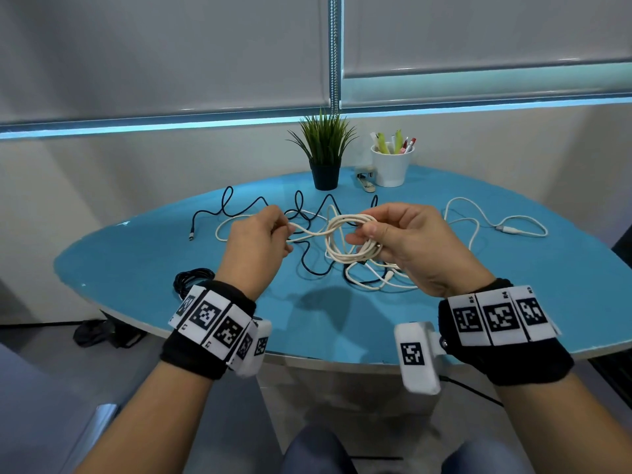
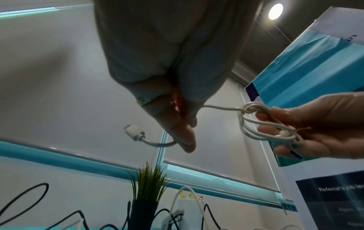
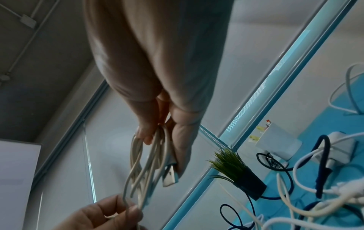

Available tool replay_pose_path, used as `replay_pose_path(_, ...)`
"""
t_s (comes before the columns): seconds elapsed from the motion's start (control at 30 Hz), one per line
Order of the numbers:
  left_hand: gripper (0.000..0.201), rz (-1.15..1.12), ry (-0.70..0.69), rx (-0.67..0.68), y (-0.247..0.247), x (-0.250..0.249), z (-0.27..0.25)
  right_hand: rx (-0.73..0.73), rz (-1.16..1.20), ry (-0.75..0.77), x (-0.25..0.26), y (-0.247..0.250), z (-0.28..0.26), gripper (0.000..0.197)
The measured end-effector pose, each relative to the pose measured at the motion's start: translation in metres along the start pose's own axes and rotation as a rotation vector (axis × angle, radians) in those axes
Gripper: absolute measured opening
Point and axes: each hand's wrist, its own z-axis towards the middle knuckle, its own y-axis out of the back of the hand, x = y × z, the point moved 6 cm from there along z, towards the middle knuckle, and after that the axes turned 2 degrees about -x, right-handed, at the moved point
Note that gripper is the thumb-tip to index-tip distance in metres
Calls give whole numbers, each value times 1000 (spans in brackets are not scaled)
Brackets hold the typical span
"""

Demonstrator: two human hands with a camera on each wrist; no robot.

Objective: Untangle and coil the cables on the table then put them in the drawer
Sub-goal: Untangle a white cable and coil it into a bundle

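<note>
While both hands are raised over table (image 1: 136, 268):
right hand (image 1: 410, 244): grasping coiled white cable (image 1: 345, 241)
left hand (image 1: 260, 244): pinching its free end, just beside coil

Dim, backlit wrist views; bright ceiling lamp (image 2: 275, 11); wide-angle edge distortion.

Cream braided cable (image 1: 345, 241) wound into several loose loops, held above the blue surface (image 1: 136, 261), its free end with a white plug (image 2: 133, 132) dangling. Dark blue thin cable (image 1: 301, 206) sprawled in waves, tangled with smooth white cable (image 1: 478, 220). Black coiled cable (image 1: 191, 280) near the front left edge.
</note>
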Motion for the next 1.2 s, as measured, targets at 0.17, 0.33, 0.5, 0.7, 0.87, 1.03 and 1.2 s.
replay_pose_path(0.17,14,-104,86,32,-5,5,-1,-38,-32,-15,0,2,0,18)
replay_pose_path(0.33,28,-92,228,201,-21,16,-7,-29,-68,11,5,-3,-2,23)
replay_pose_path(0.5,23,-31,230,230,-21,18,-8,-25,-63,5,6,-4,-3,35)
replay_pose_path(0.7,14,59,196,152,-14,20,-4,-14,-1,-17,7,-8,-4,22)
replay_pose_path(0.87,15,-59,194,100,-13,18,-2,-15,21,-25,6,-9,-3,20)
replay_pose_path(1.03,18,-438,313,82,-15,15,-2,-2,34,-40,3,-9,-3,15)
replay_pose_path(1.2,18,-776,381,166,-21,-1,-7,-23,28,-70,-4,-6,-1,12)
